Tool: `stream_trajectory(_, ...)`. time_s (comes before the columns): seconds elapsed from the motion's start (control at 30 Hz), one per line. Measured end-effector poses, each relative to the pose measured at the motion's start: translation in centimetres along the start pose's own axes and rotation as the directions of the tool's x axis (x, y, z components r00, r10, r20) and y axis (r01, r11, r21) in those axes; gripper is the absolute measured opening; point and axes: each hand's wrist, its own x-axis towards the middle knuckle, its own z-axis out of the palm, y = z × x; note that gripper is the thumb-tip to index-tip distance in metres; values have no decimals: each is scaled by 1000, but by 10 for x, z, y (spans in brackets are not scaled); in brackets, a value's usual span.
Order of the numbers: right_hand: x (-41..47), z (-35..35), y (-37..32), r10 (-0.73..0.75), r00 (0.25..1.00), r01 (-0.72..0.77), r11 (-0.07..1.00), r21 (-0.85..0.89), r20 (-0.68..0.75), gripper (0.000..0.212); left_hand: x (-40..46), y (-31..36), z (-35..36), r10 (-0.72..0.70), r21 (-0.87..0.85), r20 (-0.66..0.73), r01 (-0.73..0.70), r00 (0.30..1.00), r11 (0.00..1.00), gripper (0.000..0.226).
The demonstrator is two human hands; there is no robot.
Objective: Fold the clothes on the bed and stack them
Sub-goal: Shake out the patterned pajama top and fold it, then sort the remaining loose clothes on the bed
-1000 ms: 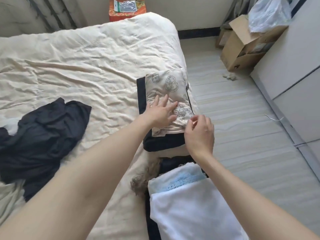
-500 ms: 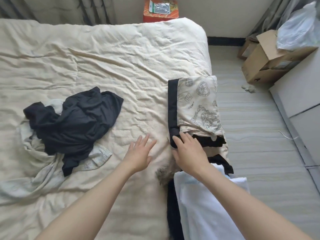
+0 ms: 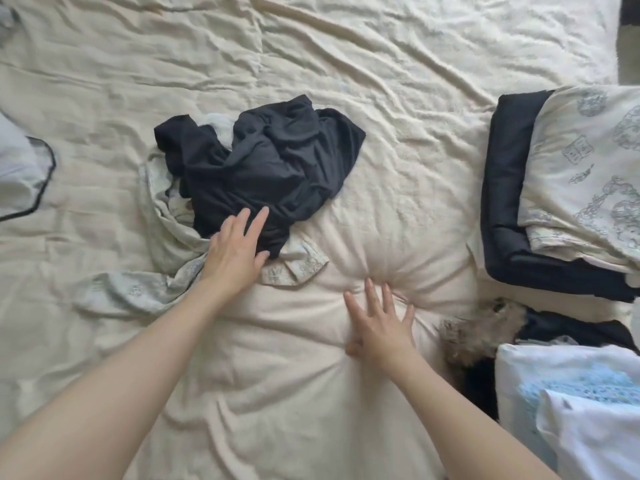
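Part of the job looks done: a folded stack (image 3: 571,174) sits at the bed's (image 3: 381,64) right edge, while a crumpled dark garment (image 3: 270,161) atop a pale printed one (image 3: 145,289) (both unfolded) lies mid-bed. The left hand (image 3: 235,251) rests flat-fingered on the dark garment without grasping it; the right hand (image 3: 381,327), fingers spread, presses the bed.

A cream quilted bedspread (image 3: 346,64) fills nearly the whole view, heavily creased, with long folds running across its far part and a puckered dimple near the middle. Soft, even light falls on the fabric, leaving only shallow shadows in the wrinkles. At the far right corner, past the edge of the bed, a narrow strip of pale floor (image 3: 628,72) shows below a dark band (image 3: 630,12), possibly a skirting board.
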Motion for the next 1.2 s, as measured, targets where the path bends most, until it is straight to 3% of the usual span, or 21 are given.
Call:
stream_trajectory(0.1,15,5,0,17,1000,-18,999,-27,-11,95,13,2,8,-30,83,-124,41,992,996,58)
stream_trajectory(0.2,16,9,0,20,1000,-19,999,-30,3,95,14,4,5,-18,103,-136,33,991,994,30)
stream_trajectory(0.37,14,-10,0,26,999,-27,1000,6,46,93,-34,14,-6,19,-16,-82,-21,996,1000,31)
stream_trajectory(0.47,-1,-22,0,11,998,-12,1000,21,70,71,-89,18,-2,-16,-185,2,16,1000,983,32)
stream_trajectory(0.53,-19,-26,-6,1,1000,-3,981,192,9,46,-123,22,2,-59,-275,109,87,992,958,32)
stream_trajectory(0.57,-29,-27,-11,29,999,-11,921,389,-40,35,-137,26,4,-77,-299,167,124,983,946,33)
stream_trajectory(0.6,-40,-29,-19,81,995,-24,792,610,-65,32,-149,31,6,-87,-331,216,157,973,930,34)
stream_trajectory(0.67,-59,-31,-36,172,985,-54,429,902,-23,36,-170,44,6,-66,-408,279,181,958,895,34)
stream_trajectory(0.77,-77,-25,-59,129,980,-155,42,987,149,36,-203,60,3,101,-429,323,51,941,902,27)
stream_trajectory(0.83,-87,-10,-67,165,966,-190,-84,978,201,22,-234,63,5,203,-406,430,-12,880,914,24)
stream_trajectory(0.93,-113,27,-74,308,919,-232,-77,970,244,13,-280,58,17,246,-423,614,50,750,905,21)
stream_trajectory(1.0,-137,54,-69,364,894,-260,-55,964,262,17,-299,53,25,228,-435,631,95,742,895,23)
stream_trajectory(1.07,-158,77,-61,404,880,-285,30,958,249,11,-303,46,29,130,-424,526,127,840,897,24)
stream_trajectory(1.13,-176,93,-51,409,877,-317,97,943,253,8,-294,41,31,7,-460,329,154,944,874,27)
stream_trajectory(1.2,-193,107,-44,397,878,-329,95,940,268,9,-278,39,31,-47,-471,152,114,987,875,41)
